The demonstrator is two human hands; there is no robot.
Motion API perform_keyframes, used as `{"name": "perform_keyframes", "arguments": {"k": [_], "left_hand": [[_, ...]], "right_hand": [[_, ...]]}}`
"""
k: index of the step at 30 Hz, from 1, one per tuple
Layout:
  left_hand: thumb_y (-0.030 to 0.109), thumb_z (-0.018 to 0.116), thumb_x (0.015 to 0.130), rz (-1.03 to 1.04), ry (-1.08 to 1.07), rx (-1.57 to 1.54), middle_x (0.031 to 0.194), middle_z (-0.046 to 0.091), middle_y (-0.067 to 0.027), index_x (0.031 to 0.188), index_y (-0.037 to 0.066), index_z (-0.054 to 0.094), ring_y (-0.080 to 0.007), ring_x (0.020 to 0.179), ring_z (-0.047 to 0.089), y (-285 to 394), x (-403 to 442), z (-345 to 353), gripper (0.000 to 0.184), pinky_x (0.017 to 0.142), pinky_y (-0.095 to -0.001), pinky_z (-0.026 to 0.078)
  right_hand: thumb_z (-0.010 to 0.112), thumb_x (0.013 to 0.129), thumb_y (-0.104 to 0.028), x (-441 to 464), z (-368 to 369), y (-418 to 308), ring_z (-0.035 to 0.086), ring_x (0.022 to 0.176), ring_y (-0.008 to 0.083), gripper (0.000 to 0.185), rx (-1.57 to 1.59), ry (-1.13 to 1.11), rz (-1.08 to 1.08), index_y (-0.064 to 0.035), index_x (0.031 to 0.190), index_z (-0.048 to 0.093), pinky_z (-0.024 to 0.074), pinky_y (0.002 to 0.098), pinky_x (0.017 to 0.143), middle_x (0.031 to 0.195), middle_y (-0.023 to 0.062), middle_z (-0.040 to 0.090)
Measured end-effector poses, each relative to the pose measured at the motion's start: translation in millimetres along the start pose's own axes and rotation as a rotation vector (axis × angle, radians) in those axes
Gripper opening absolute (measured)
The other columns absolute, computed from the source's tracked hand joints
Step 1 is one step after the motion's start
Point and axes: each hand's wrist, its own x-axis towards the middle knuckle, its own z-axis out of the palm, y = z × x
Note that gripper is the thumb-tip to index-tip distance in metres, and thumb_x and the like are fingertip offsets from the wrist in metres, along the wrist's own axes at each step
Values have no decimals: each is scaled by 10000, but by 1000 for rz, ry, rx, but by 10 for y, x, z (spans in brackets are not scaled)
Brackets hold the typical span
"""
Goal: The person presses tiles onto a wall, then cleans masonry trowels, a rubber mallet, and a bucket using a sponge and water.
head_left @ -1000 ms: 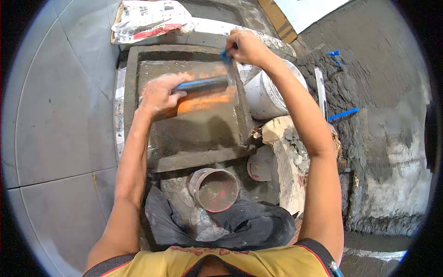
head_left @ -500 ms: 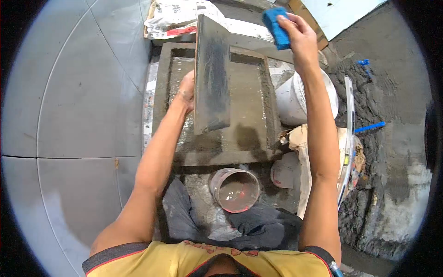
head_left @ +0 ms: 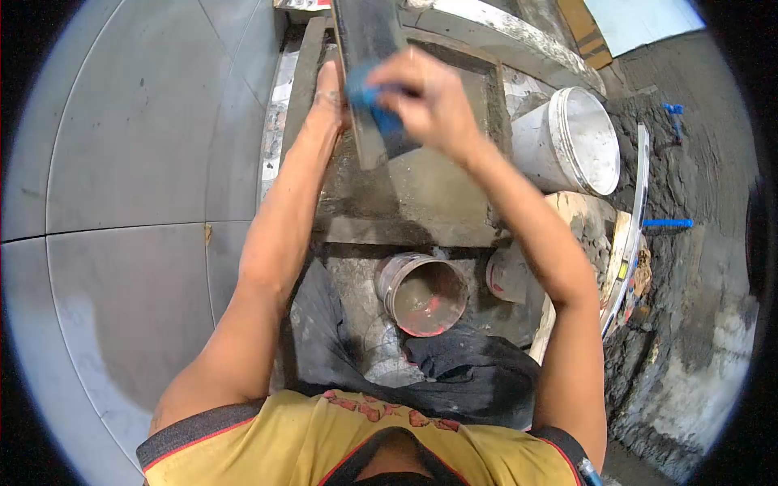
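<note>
My left hand [head_left: 328,91] grips the left side of a dark tile [head_left: 369,28], held up on edge; most of its fingers are hidden behind it. In my right hand [head_left: 433,101] is a blue sponge [head_left: 371,99], against the tile's face; both are blurred by motion. Under the tile lies a rectangular basin with a grey rim [head_left: 421,233] and murky wet contents. A small bucket [head_left: 425,296] of cloudy liquid stands between my legs.
A white bucket [head_left: 567,142] stands on the right, beside an opened bag [head_left: 587,215]. A spirit level [head_left: 630,235] and blue tile clips [head_left: 668,223] lie by rough wet mortar [head_left: 648,324]. Large grey tiles [head_left: 138,146] cover the left side.
My right hand has brought the sponge down and left onto the tile's face. The tile has shifted up in view as the camera tilted down and turned slightly.
</note>
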Motion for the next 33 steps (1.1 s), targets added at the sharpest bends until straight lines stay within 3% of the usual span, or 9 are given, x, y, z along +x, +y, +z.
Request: {"name": "perform_keyframes", "arguments": {"k": [5, 8, 10, 12, 17, 22, 26, 30, 33], "left_hand": [[413, 478, 993, 162, 384, 149, 1131, 671, -165, 1188, 9, 610, -265, 1060, 644, 281, 41, 149, 468, 909, -455, 548], [410, 455, 1009, 128, 338, 101, 1144, 667, -160, 1244, 15, 590, -277, 1047, 649, 394, 93, 102, 479, 911, -440, 550], [424, 479, 1006, 122, 293, 10, 1165, 661, -153, 1297, 25, 563, -272, 1056, 650, 341, 37, 77, 501, 914, -425, 549], [411, 509, 1000, 121, 230, -10, 1144, 668, -145, 1273, 22, 579, -262, 1038, 659, 295, -9, 94, 480, 896, -409, 556], [362, 631, 965, 279, 59, 260, 1010, 685, -97, 1175, 20, 623, -197, 894, 670, 84, 83, 126, 401, 775, -337, 558], [335, 750, 906, 435, -46, 694, 748, 605, 9, 1005, 31, 633, -80, 641, 546, 166, 4, 277, 340, 580, -247, 439], [394, 755, 894, 443, -44, 779, 671, 538, 35, 939, 39, 621, -61, 579, 485, 164, -50, 403, 382, 527, -235, 381], [313, 732, 896, 416, -151, 651, 897, 688, -56, 1058, -3, 657, -123, 749, 622, 125, -22, 290, 363, 659, -280, 505], [440, 630, 920, 442, -309, 570, 1087, 693, -121, 1161, 22, 643, -232, 890, 671, 242, -154, 518, 483, 887, -372, 550]], "right_hand": [[700, 734, -25, -1267, -37, 14, 648, 854, 333, 195, -20, -513, 121, -68, 924, 716, 525, 405, 787, 894, 131, 675], [712, 844, -107, -1291, -469, 196, 678, 877, 232, 151, 68, -206, 723, -39, 977, 690, 540, 379, 783, 931, 93, 687], [711, 900, -235, -1005, -813, 292, 646, 907, 142, 341, 838, 185, 1093, -23, 1155, 634, 531, 312, 787, 1034, 62, 673], [738, 882, -291, -606, -923, 102, 615, 932, 112, 449, 1013, 340, 1037, -16, 1213, 612, 512, 292, 796, 1057, 71, 661], [740, 885, -287, 387, -1155, -10, 600, 915, 121, 424, 114, 179, 325, 5, 1182, 663, 486, 269, 823, 989, 37, 671], [750, 855, -336, 1139, -1353, -385, 655, 794, 168, 383, 270, 127, 291, -10, 1052, 711, 525, 349, 730, 864, 67, 686], [720, 836, -316, 1117, -1019, -150, 684, 910, 405, 370, -325, 115, 26, 21, 990, 720, 529, 445, 835, 933, 266, 693], [709, 838, -286, 986, -1277, 837, 702, 864, 387, 370, -396, 374, 368, 30, 1030, 687, 539, 443, 808, 924, 254, 701], [641, 942, -248, 1005, -1392, 729, 678, 713, 226, 316, 419, 375, 714, 58, 1021, 655, 566, 374, 611, 798, 109, 663]]}}
